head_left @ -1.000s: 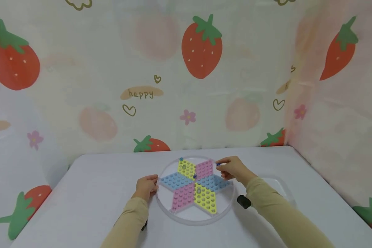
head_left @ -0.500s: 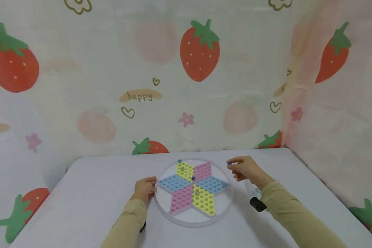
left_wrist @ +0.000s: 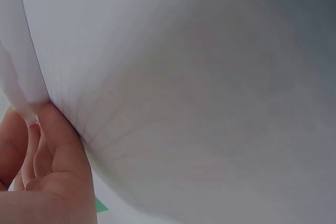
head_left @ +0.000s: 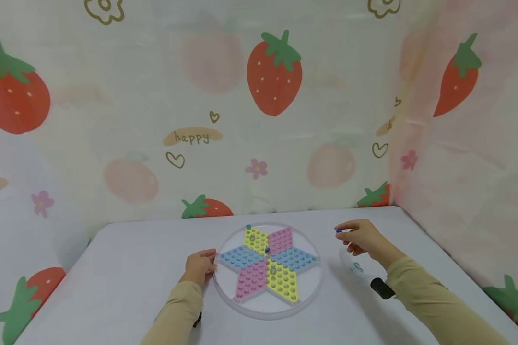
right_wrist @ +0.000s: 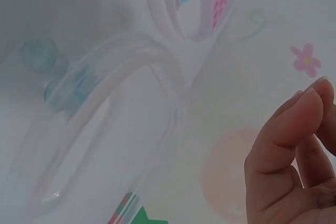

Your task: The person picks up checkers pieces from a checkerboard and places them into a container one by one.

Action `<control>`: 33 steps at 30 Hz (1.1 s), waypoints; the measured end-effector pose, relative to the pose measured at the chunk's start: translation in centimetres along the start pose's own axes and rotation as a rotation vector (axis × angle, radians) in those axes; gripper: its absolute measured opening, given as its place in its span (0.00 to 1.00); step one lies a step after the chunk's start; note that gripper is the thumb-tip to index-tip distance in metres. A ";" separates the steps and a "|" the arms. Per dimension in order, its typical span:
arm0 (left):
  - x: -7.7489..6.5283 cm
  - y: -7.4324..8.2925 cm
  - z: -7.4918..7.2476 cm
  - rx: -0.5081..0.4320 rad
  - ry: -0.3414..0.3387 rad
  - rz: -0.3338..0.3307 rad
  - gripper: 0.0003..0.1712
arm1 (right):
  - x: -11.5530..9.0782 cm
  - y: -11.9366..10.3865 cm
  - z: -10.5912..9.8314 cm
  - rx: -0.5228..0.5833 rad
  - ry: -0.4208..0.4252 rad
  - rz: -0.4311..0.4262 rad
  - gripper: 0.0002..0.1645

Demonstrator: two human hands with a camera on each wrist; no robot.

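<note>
One marble [head_left: 338, 231] in narrow right grip [head_left: 364, 238]

white table [head_left: 142, 268] w/ rounded far corners, patterned backdrop [head_left: 224, 177] right behind it. backdrop has lg red strawberries [head_left: 274, 76] w/ green leaves, sm pink flowers [head_left: 256, 168], heart outlines [head_left: 175, 160] & "happy" lettering [head_left: 192, 138].

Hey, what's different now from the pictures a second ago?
The right hand has moved right, farther from the Chinese checkers board, carrying the pinched blue marble with it. Nothing was visibly picked up or let go. The left hand stays at the board's left rim, and the dark blue marble near the center stayed put.
</note>
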State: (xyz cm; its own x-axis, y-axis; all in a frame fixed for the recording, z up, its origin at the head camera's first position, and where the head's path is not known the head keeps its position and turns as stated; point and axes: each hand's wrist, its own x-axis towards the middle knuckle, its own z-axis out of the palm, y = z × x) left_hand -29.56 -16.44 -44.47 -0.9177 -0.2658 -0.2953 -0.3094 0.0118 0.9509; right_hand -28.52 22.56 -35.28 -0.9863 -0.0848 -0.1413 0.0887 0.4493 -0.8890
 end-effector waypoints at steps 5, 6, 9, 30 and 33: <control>0.1 -0.1 -0.1 0.006 -0.010 -0.012 0.31 | -0.2 0.6 -0.8 -0.054 0.010 0.027 0.24; 0.1 -0.1 -0.1 0.009 -0.009 -0.015 0.31 | -0.2 0.7 -0.9 -0.061 0.010 0.031 0.24; 0.1 0.0 -0.2 0.014 -0.003 -0.017 0.30 | -0.1 1.2 -1.3 -0.055 0.013 0.060 0.24; -1.0 0.8 -0.1 0.017 -0.003 -0.005 0.31 | 1.4 5.4 -3.3 -0.025 -0.007 0.233 0.25; -1.1 0.8 -0.1 0.018 -0.003 -0.002 0.32 | 1.7 5.9 -3.2 -0.025 -0.007 0.268 0.24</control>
State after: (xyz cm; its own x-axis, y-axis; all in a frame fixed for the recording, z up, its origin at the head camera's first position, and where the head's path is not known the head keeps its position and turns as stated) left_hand -28.74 -16.26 -43.38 -0.9178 -0.2628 -0.2975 -0.3155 0.0285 0.9485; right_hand -30.14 27.96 -39.39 -0.9270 0.0340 -0.3735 0.3432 0.4784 -0.8083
